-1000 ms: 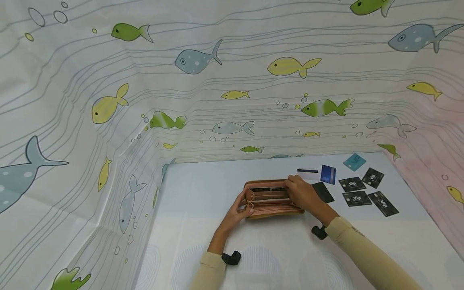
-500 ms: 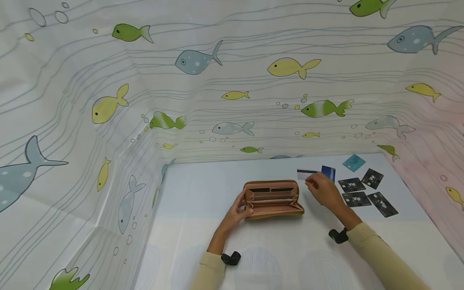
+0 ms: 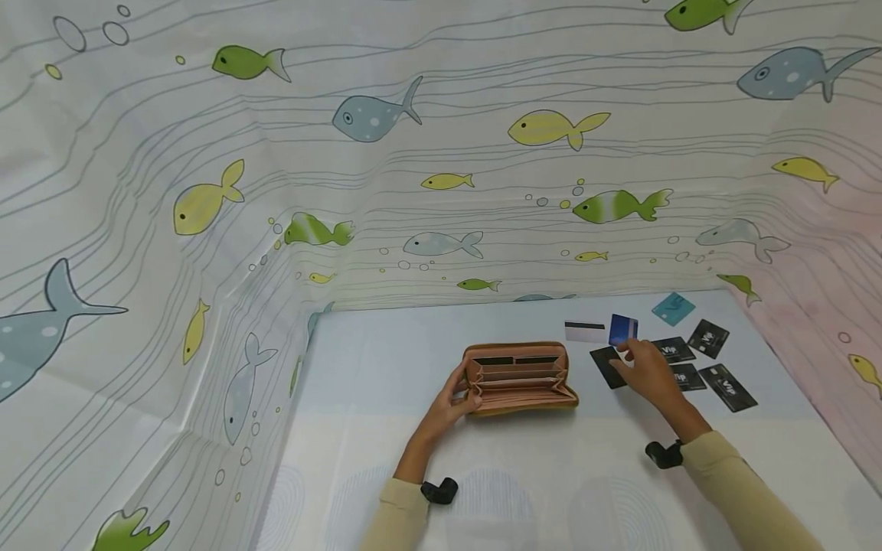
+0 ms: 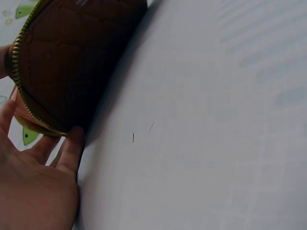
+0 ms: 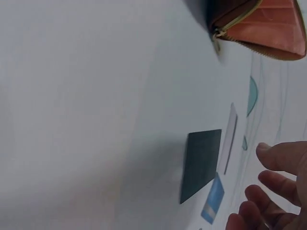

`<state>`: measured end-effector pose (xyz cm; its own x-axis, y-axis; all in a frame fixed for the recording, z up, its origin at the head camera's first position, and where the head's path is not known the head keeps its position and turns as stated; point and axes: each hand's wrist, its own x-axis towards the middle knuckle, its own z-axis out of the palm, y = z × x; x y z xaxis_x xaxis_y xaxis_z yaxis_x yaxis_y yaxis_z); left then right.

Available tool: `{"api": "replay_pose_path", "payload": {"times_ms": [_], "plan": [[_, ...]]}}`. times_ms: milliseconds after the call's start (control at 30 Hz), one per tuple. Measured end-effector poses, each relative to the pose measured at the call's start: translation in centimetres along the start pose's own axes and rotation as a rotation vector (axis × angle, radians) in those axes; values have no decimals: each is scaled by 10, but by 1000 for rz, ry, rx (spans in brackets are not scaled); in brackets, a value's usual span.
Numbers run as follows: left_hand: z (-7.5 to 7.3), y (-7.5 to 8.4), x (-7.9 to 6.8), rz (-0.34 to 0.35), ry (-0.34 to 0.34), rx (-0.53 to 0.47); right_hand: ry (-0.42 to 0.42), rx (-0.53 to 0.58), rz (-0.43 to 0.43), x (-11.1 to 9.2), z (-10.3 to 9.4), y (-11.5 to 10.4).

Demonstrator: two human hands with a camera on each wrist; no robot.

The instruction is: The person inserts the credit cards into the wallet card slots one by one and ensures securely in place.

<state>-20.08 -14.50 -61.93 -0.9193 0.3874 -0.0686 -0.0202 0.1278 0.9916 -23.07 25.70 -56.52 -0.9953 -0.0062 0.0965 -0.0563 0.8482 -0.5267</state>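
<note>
An unzipped brown zip-around wallet (image 3: 524,389) stands on the table with its pink-tan compartments facing up. Two dark cards (image 3: 494,360) show in its upper slots. My left hand (image 3: 444,405) grips the wallet's left end, thumb at the near side; the left wrist view shows the quilted outside and gold zipper (image 4: 17,57). Over to the right, my right hand (image 3: 651,375) hovers beside a plain black card (image 3: 605,369), fingers loosely bent and holding nothing. In the right wrist view a gap separates the fingertips from that card.
Behind the black card lie a white card with a dark stripe (image 3: 584,332) and a blue card (image 3: 623,329). Several black VIP cards (image 3: 728,387) and a teal card (image 3: 674,308) are farther right. A fish-print sheet (image 3: 441,214) rises behind the table.
My right hand has left the wallet's upper right slot and moved right to the loose cards. The left hand and the wallet have stayed in place.
</note>
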Motion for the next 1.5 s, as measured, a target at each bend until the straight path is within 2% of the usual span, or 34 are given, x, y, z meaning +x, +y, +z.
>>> {"api": "replay_pose_path", "payload": {"times_ms": [200, 633, 800, 1100, 1333, 1500], "plan": [[0, 0, 0, -5, 3, -1, -71, -21, 88, -4, 0, 8], [-1, -1, 0, 1, 6, -1, -159, -20, 232, 1, 13, 18], [0, 1, -1, -22, 8, -5, -183, -20, 288, 4, 15, 17], [0, 1, -1, -2, 0, -15, -218, -36, 329, 11, 21, 21], [0, 2, -1, -4, -8, -45, -279, 27, 406, 16, 20, 26], [0, 2, -1, -11, -9, -42, -292, 47, 457, 17, 18, 24]]}}
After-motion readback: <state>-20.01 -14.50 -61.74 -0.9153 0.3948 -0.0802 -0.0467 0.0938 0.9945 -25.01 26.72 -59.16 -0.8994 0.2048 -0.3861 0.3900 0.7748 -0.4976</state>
